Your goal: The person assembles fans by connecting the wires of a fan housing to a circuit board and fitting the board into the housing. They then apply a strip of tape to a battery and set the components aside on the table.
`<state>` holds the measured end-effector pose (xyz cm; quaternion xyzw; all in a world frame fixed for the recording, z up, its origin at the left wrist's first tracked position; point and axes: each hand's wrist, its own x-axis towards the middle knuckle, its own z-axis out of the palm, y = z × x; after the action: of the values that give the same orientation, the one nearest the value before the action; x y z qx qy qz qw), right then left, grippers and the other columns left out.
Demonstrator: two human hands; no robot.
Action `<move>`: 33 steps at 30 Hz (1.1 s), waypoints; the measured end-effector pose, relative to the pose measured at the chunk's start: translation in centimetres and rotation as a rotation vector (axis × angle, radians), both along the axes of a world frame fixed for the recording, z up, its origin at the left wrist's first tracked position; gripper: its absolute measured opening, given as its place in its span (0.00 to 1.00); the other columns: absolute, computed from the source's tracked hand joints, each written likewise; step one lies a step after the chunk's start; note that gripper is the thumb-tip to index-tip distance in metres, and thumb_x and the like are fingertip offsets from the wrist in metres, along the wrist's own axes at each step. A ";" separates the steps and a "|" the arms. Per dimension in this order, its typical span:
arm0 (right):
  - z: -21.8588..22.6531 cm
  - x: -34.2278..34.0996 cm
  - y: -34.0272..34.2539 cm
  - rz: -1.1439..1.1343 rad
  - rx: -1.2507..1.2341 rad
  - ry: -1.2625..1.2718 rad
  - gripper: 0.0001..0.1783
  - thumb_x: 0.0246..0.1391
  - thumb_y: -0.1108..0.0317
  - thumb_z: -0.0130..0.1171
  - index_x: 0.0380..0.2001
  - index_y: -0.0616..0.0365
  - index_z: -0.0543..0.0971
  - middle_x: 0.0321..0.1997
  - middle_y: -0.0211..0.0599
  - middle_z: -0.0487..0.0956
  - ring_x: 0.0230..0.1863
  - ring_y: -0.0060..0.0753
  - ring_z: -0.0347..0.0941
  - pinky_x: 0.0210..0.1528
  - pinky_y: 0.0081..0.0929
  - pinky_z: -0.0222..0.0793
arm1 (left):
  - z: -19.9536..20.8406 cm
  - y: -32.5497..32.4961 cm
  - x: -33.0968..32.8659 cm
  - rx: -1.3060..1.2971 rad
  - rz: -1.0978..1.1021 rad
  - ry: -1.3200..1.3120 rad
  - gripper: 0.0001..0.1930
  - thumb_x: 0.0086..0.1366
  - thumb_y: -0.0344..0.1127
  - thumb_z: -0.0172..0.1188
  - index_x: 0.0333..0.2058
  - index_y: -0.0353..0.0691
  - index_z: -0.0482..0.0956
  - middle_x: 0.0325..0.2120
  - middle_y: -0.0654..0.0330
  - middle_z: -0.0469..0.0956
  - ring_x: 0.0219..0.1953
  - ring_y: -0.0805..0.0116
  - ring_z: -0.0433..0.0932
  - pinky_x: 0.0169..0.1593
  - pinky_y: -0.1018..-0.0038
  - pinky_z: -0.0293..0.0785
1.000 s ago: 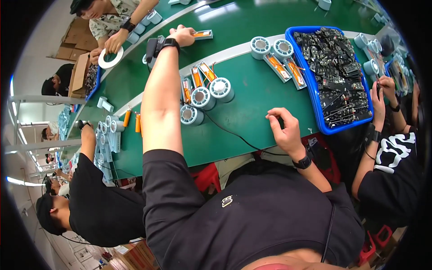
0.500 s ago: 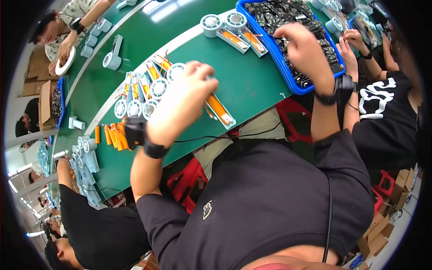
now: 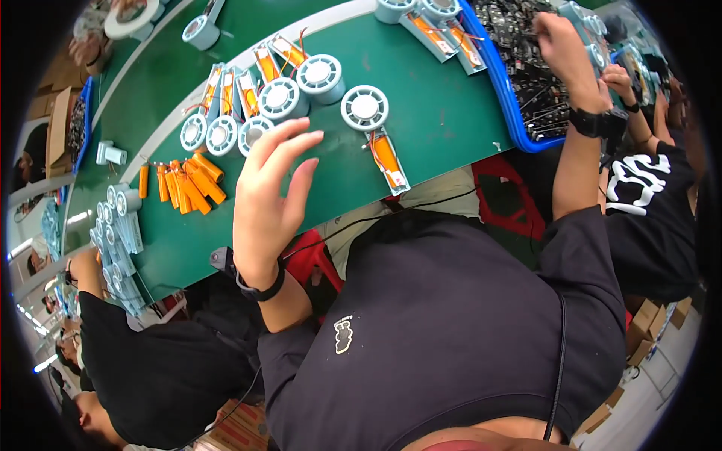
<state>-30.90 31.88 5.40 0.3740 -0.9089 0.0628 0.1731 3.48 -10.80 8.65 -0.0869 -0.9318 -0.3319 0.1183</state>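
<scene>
My left hand (image 3: 267, 195) is open above the green table, fingers apart and nothing in them. Beyond its fingertips stands a cluster of pale-blue handheld fans (image 3: 282, 99), their handles uncovered to show orange batteries. One fan (image 3: 366, 109) lies apart to the right, its handle pointing toward me with an orange battery (image 3: 385, 154) and thin wires inside. My right hand (image 3: 564, 51) is over a blue bin (image 3: 502, 90) heaped with small black circuit boards (image 3: 526, 71). Its fingers are curled down and closed; what they hold, if anything, is hidden.
Loose orange batteries (image 3: 188, 184) lie left of my left hand. More fans (image 3: 120, 225) are stacked at the table's left edge, and two with uncovered handles (image 3: 444, 37) rest beside the bin. Co-workers sit on both sides. A black cable (image 3: 376, 218) runs along the front.
My left hand has drawn back toward the left and opened, leaving the single fan in full view on the table. My right hand has stayed over the bin. The whole view has shifted.
</scene>
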 end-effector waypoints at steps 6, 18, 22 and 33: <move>3.5 13.5 -10.8 0.200 -0.576 0.137 0.05 0.58 0.78 0.62 0.38 0.60 0.78 0.38 0.41 0.84 0.36 0.43 0.79 0.41 0.30 0.74 | -1.8 1.7 2.6 0.485 0.025 -0.271 0.17 0.71 0.27 0.58 0.57 0.37 0.77 0.48 0.52 0.81 0.44 0.64 0.82 0.51 0.71 0.76; 0.6 22.7 -18.7 0.688 -0.404 -0.321 0.13 0.44 0.72 0.69 0.37 0.59 0.83 0.49 0.37 0.83 0.41 0.41 0.78 0.41 0.38 0.74 | -7.5 4.9 2.7 1.368 0.118 -0.188 0.19 0.78 0.36 0.54 0.60 0.29 0.72 0.37 0.60 0.81 0.36 0.76 0.78 0.44 0.76 0.76; -1.4 21.4 -17.9 0.794 -0.355 -0.320 0.12 0.49 0.75 0.67 0.40 0.60 0.82 0.49 0.40 0.83 0.40 0.41 0.79 0.41 0.34 0.75 | -5.8 5.9 1.8 1.019 0.322 -0.416 0.16 0.75 0.28 0.56 0.59 0.31 0.72 0.34 0.62 0.80 0.35 0.78 0.78 0.41 0.77 0.77; -3.1 21.3 -17.6 0.407 -1.045 -1.524 0.09 0.61 0.80 0.56 0.45 0.65 0.78 0.46 0.39 0.83 0.36 0.19 0.76 0.35 0.22 0.73 | -5.5 6.3 1.1 1.018 0.289 -0.377 0.20 0.74 0.26 0.54 0.63 0.34 0.71 0.35 0.63 0.77 0.27 0.82 0.72 0.32 0.82 0.69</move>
<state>-9.56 14.31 2.32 0.2589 -0.5512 0.7185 -0.3360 4.58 -4.46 3.19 0.1704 -0.6616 -0.7299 0.0208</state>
